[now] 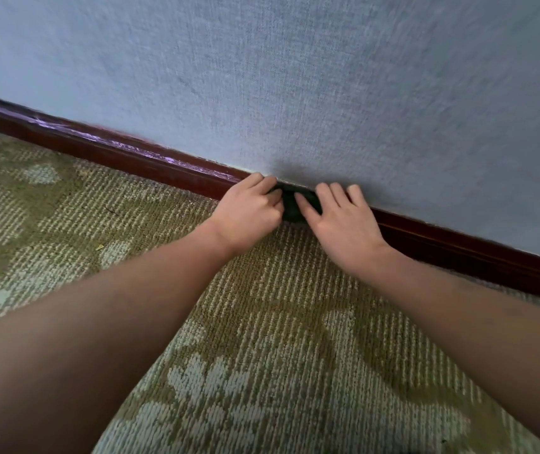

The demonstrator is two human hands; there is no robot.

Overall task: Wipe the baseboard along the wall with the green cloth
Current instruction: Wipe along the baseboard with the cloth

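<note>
Left hand and right hand flank green cloth against baseboard.

Head view looks steeply down, close on baseboard and carpet.

My 2 hands meet at the baseboard, with the dark green cloth bunched between them. My left hand curls its fingers onto the cloth's left edge. My right hand lies flatter, fingers straight over it, reaching the blue wall. Both forearms stretch over patterned carpet.
</note>
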